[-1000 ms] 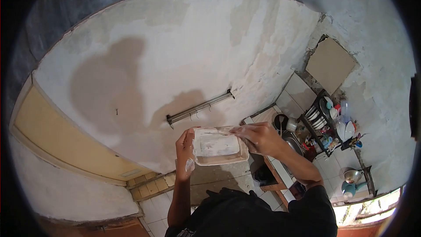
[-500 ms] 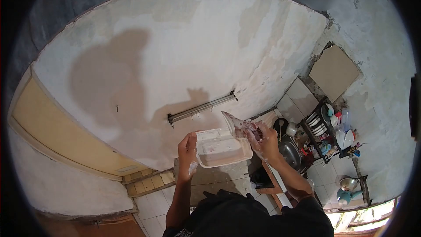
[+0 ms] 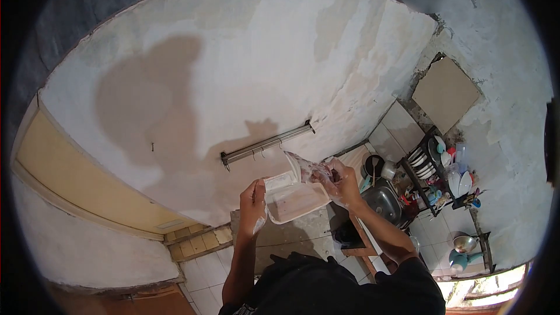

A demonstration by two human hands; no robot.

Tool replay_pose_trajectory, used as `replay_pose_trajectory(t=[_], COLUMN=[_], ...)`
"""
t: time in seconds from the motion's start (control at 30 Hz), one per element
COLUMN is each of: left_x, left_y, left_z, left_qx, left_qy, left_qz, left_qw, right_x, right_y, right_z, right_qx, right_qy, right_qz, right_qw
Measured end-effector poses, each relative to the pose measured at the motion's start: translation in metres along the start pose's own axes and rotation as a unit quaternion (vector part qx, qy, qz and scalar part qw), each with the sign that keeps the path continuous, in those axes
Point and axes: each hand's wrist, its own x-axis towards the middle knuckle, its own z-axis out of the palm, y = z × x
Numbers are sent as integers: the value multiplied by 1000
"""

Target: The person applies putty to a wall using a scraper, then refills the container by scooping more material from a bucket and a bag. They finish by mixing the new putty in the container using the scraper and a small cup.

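A white rectangular tray point(image 3: 297, 203) with a divided inside is tilted in front of me. My left hand point(image 3: 253, 205) grips its left edge, with white residue near the wrist. Above the tray's right side, my right hand point(image 3: 343, 182) is closed on a clear plastic bag point(image 3: 307, 169) smeared with something reddish and white. The bag's wide end points up and left, by the tray's upper edge. White residue also coats the right fingers.
A metal rail with hooks point(image 3: 268, 144) is fixed to the wall ahead. To the right are a steel sink point(image 3: 382, 204), a dish rack with plates point(image 3: 419, 165), pans and a teal pot point(image 3: 458, 261). A yellow door point(image 3: 87, 181) stands left.
The tray has tilted and shifted slightly. My right hand has moved a little left and up with the bag, and its wide end has moved left too.
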Motion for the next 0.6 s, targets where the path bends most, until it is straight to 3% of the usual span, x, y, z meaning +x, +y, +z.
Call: replay_pose_trajectory(t=[0.17, 0.3, 0.4, 0.53, 0.6], left_x=[5, 7, 11, 7, 2], left_y=[-13, -12, -15, -16, -8], left_z=[0, 1, 3, 16, 22], left_qx=[-4, 6, 6, 8, -6], left_qy=[2, -24, -43, -73, -68], left_qz=[32, -4, 2, -29, -37], left_qw=[999, 1000, 999, 997, 997], right_x=[3, 5, 6, 2, 3], right_y=[0, -2, 19, 15, 3], right_z=[-5, -5, -6, -6, -7], right_qx=[-34, -20, -89, -59, -165], right_qy=[-32, -21, -9, -30, -73], right_qz=[32, 74, 1, 39, 42], right_qw=[998, 997, 996, 997, 983])
